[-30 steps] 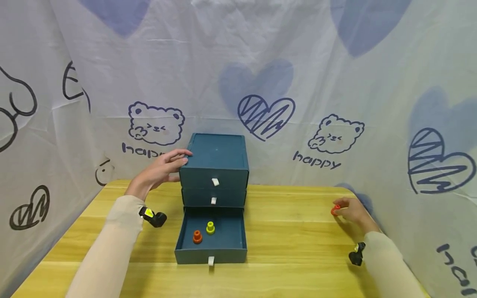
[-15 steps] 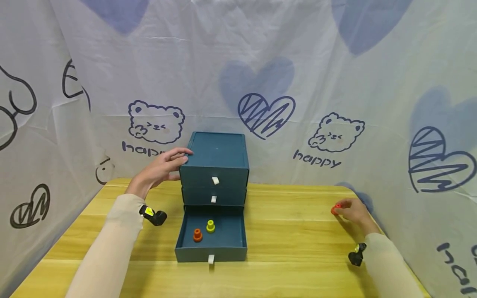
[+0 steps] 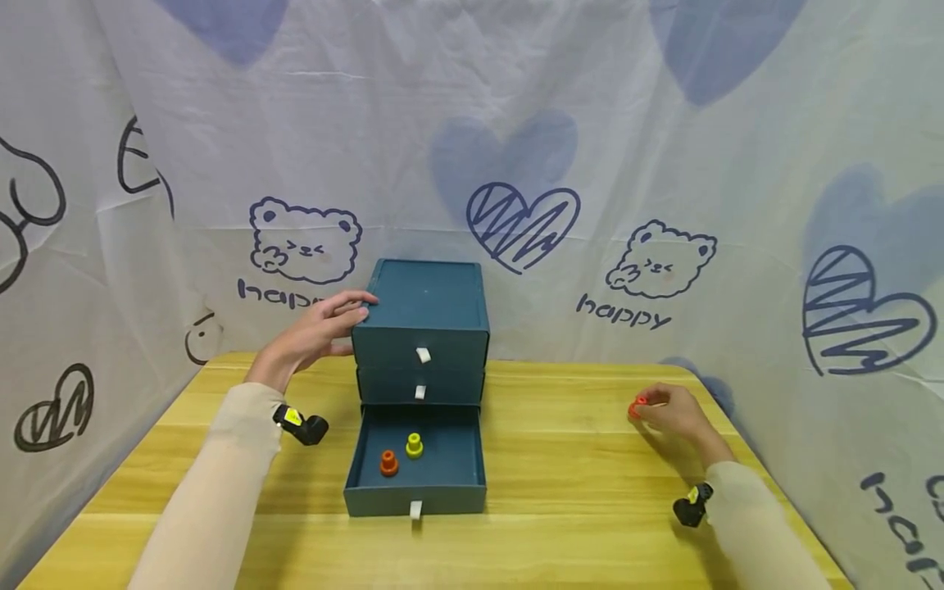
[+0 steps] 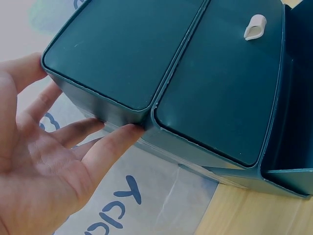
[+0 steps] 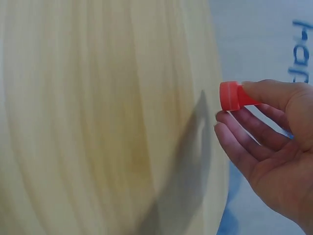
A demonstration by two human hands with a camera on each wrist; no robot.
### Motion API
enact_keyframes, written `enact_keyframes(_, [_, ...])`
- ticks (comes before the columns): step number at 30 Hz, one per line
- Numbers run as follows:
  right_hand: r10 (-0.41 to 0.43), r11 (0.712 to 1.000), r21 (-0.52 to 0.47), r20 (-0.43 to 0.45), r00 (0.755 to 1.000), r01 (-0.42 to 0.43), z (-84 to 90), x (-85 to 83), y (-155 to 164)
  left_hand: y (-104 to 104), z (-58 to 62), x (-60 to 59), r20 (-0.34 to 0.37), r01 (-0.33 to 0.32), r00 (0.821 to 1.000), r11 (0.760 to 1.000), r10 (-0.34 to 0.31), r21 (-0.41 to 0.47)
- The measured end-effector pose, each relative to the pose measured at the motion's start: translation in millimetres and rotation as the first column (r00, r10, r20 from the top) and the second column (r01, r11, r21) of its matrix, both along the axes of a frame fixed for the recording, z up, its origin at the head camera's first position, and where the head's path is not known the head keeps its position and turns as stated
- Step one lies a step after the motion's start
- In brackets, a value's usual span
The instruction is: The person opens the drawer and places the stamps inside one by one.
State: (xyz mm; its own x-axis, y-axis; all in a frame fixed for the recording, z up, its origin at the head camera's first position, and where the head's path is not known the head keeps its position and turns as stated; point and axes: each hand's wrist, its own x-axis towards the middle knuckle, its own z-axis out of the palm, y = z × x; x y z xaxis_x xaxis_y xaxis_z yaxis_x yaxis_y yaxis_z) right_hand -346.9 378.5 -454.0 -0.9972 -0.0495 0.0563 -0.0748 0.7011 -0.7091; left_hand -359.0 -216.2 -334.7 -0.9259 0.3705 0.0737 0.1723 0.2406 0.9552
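A dark blue-green drawer cabinet (image 3: 428, 293) stands on the table with its bottom drawer (image 3: 415, 501) pulled out. Inside that drawer sit an orange stepped plastic piece (image 3: 388, 464) and a yellow one (image 3: 415, 446), both upright. My left hand (image 3: 313, 329) rests against the cabinet's upper left side; in the left wrist view its extended fingers (image 4: 115, 144) touch the side wall. Off to the right, above the table, my right hand (image 3: 674, 412) pinches a red stepped plastic piece (image 5: 232, 96) between thumb and fingers, its wide end facing out.
The wooden table (image 3: 560, 475) extends around the cabinet. A white printed cloth (image 3: 538, 328) hangs behind it and along both sides. White pull tabs (image 3: 423, 355) stick out from the drawer fronts.
My right hand has moved left with the red stepped piece, away from the table's right edge. The left hand stays on the cabinet. The view has shifted slightly.
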Motion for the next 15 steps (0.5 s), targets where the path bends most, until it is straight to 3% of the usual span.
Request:
enact_keyframes(9, [0.149, 0.989, -0.01, -0.056, 0.987, -0.15, 13.7, -3.5, -49, -2, 0.3, 0.6, 0.007, 0.002, 1.0, 1.0, -0.002, 0.009])
enact_keyframes(15, [0.218, 0.975, -0.032, -0.054, 0.974, -0.22, 22.8, 2.7, -77, -1, -0.7, 2.1, 0.01, -0.008, 1.0, 1.0, 0.008, -0.002])
